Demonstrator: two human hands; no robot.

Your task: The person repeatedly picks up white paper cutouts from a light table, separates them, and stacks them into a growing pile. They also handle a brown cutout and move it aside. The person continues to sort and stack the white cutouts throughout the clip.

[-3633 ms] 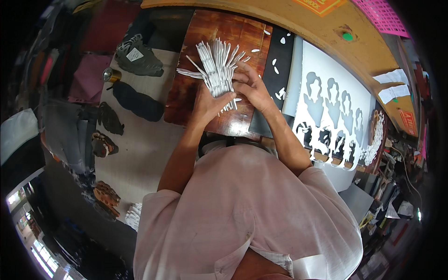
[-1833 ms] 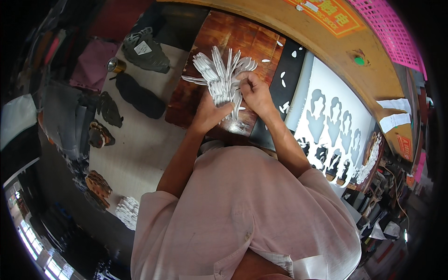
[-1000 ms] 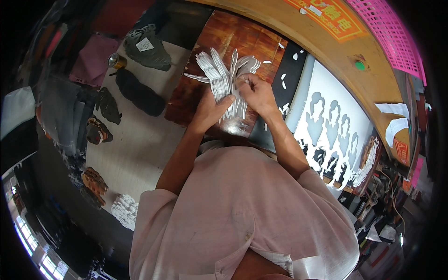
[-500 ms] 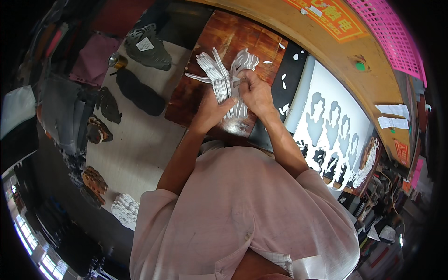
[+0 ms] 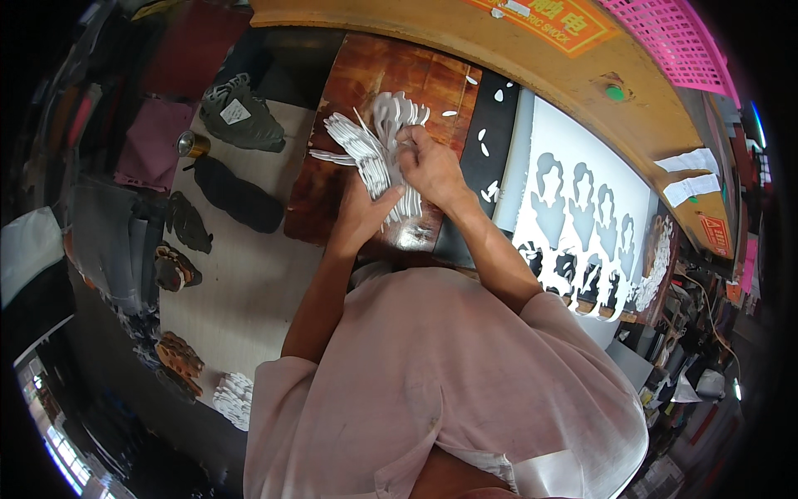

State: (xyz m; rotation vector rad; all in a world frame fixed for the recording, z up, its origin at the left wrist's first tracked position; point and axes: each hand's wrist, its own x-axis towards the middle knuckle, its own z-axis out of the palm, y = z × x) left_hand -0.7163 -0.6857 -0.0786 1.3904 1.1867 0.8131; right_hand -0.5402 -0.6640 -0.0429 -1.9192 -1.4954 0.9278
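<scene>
A fanned stack of thin white cut sheet pieces (image 5: 366, 158) stands edge-up over a reddish-brown wooden board (image 5: 349, 75). My left hand (image 5: 363, 209) is closed round its near left side, with the thumb lying across the lower edges. My right hand (image 5: 431, 169) pinches the right-hand part of the stack, fingers curled against the pieces. At the top the pieces spread into two bunches, one tilting left and the other upright beside my right fingers. The fingers of my left hand are mostly hidden behind the stack.
Right of the board lies a black strip with small white scraps (image 5: 485, 150), then a bright white sheet (image 5: 532, 125) with cut-out shapes. A yellow-brown machine beam (image 5: 399, 29) spans the far side. Dark shaped pieces (image 5: 237, 195) and a can (image 5: 194, 145) rest on the left table.
The whole view has shifted slightly. The right-hand bunch of white pieces now sits closer to the left bunch, narrowing the gap between them. Both hands keep their hold.
</scene>
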